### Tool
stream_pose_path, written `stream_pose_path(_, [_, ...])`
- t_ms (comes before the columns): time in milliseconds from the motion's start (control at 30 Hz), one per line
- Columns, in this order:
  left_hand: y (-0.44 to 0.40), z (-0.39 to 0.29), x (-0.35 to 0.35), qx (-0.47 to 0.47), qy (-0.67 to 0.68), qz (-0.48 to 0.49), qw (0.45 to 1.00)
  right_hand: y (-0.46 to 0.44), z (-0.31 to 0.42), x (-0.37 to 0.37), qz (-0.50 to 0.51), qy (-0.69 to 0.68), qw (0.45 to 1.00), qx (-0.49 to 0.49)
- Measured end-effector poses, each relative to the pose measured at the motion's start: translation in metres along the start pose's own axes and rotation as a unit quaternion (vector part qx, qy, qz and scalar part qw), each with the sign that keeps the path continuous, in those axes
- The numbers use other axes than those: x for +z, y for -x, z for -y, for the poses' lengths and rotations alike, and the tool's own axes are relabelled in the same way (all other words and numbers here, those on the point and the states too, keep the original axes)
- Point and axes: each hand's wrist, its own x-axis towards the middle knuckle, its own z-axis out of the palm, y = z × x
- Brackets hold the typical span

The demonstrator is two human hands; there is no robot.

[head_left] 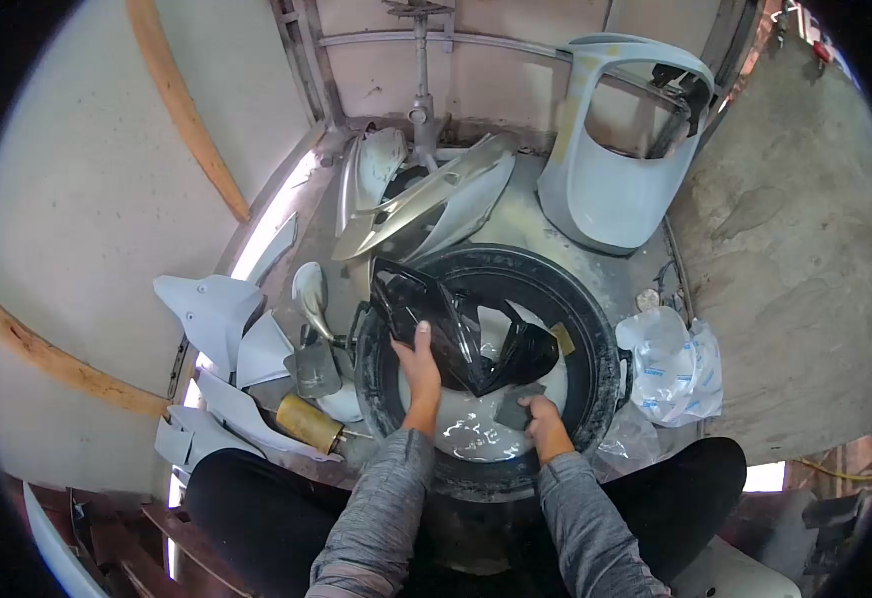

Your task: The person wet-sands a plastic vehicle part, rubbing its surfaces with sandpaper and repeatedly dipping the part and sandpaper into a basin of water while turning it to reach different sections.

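A glossy black motorcycle fairing panel (443,334) is held over a round black tub (592,309). My left hand (419,374) grips the panel's left side, thumb up on its surface. In my right hand (545,419), closed fingers pinch a dark grey sanding sheet (513,409) just below the panel's right part. Whether the sheet touches the panel I cannot tell. Cloudy, sudsy water (481,439) fills the bottom of the tub. A small yellowish piece (562,339) rests at the tub's inner right wall.
Unpainted white panels (218,314), a mirror (310,294) and a gold cylinder (308,424) lie left of the tub. Silver-gold fairings (426,204) lie behind it. A large pale-blue shell (605,199) stands back right. Plastic bags (675,364) sit at the right.
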Motion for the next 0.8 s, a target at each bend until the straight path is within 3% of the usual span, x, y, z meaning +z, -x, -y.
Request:
stream_pose_path(67, [0.010, -0.004, 0.003, 0.024, -0.038, 0.029, 0.999, -0.047, -0.019, -0.018, -0.001, -0.047, 0.999, -0.004])
stream_pose_path(100, [0.018, -0.015, 0.001, -0.036, -0.092, 0.028, 0.995, -0.044, -0.020, -0.018, 0.013, -0.108, 0.994, -0.007])
stream_pose_path(133, [0.015, -0.003, -0.003, -0.020, -0.039, 0.050, 0.998, -0.042, -0.018, -0.017, -0.046, -0.042, 0.998, -0.013])
stream_pose_path(167, [0.012, 0.004, -0.004, -0.002, 0.015, 0.073, 0.997, -0.039, -0.012, -0.018, -0.044, -0.042, 0.998, -0.015])
stream_pose_path(200, [0.009, 0.004, -0.003, 0.002, 0.017, 0.074, 0.997, -0.031, -0.002, -0.016, -0.024, 0.023, 0.999, -0.001])
stream_pose_path(267, [0.009, 0.003, -0.005, -0.007, 0.033, 0.078, 0.996, 0.060, 0.027, -0.004, 0.119, -0.080, 0.989, 0.043])
stream_pose_path(300, [0.012, -0.008, -0.004, -0.005, 0.036, 0.076, 0.996, 0.087, 0.038, 0.009, 0.120, -0.076, 0.989, 0.041])
stream_pose_path(367, [0.025, -0.022, -0.003, -0.019, 0.055, 0.068, 0.996, 0.128, 0.050, 0.027, 0.195, 0.035, 0.969, -0.144])
stream_pose_path(433, [0.019, -0.008, 0.000, -0.011, 0.078, 0.065, 0.995, 0.176, 0.070, 0.060, 0.240, 0.109, 0.935, -0.239])
stream_pose_path(500, [0.023, -0.012, 0.001, 0.000, 0.091, 0.048, 0.995, 0.190, 0.076, 0.087, 0.200, 0.183, 0.888, -0.372])
stream_pose_path(633, [0.030, -0.014, 0.007, 0.047, 0.044, -0.013, 0.998, 0.168, 0.068, 0.078, 0.177, 0.207, 0.889, -0.368])
stream_pose_path(700, [0.033, -0.020, 0.007, 0.072, 0.093, 0.023, 0.993, 0.150, 0.055, 0.048, 0.123, 0.091, 0.933, -0.325])
stream_pose_path(767, [0.032, -0.025, 0.010, 0.184, -0.003, 0.006, 0.983, 0.100, 0.036, 0.017, 0.064, 0.013, 0.972, -0.224])
stream_pose_path(800, [0.029, -0.022, 0.009, 0.177, -0.033, 0.006, 0.984, 0.091, 0.028, 0.009, 0.062, 0.012, 0.973, -0.223])
